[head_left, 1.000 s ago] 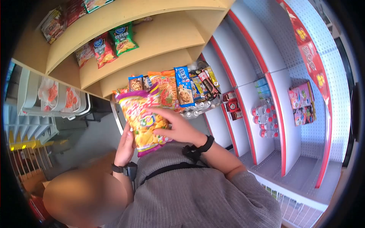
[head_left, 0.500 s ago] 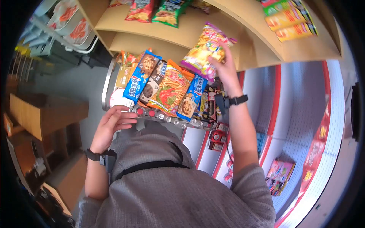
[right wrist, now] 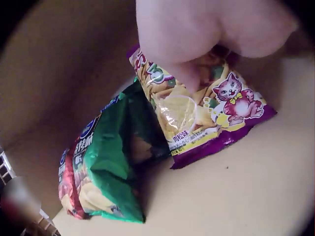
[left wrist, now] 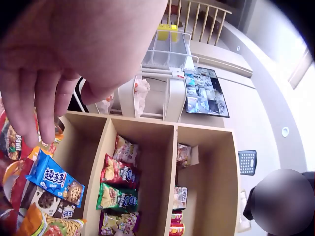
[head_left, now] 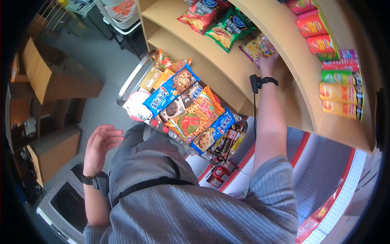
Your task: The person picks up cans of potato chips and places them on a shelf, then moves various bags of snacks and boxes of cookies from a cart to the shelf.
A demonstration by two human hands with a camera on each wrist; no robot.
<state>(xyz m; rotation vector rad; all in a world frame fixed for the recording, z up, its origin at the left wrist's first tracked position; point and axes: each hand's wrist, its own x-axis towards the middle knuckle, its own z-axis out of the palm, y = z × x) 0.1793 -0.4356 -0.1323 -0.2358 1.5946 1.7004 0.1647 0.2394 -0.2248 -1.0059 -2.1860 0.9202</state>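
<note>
My right hand (head_left: 268, 64) reaches into the middle shelf of the wooden rack, holding a purple-and-yellow snack bag (head_left: 256, 48). In the right wrist view this bag (right wrist: 236, 105) shows a cartoon cat, and the fingers (right wrist: 187, 73) lie over its upper front. Its lower edge is close over the shelf board. Right beside it stands a green chip bag (right wrist: 110, 157), with a red chip bag (right wrist: 74, 196) behind. My left hand (head_left: 101, 144) hangs in the air left of the loaded cart, fingers loosely extended, holding nothing.
The cart (head_left: 126, 87) carries blue cookie packs (head_left: 172, 89), an orange snack bag (head_left: 199, 116) and several bottles (head_left: 178, 140). Canisters (head_left: 339, 95) stand on the upper shelf. Red-edged shelves (head_left: 300, 148) are at the right, and a wooden cabinet (head_left: 57, 152) stands at the left.
The purple-and-yellow bag went from both hands in front of the body to the right hand alone, then into the shelf beside the green bag. My left hand let go and moved left.
</note>
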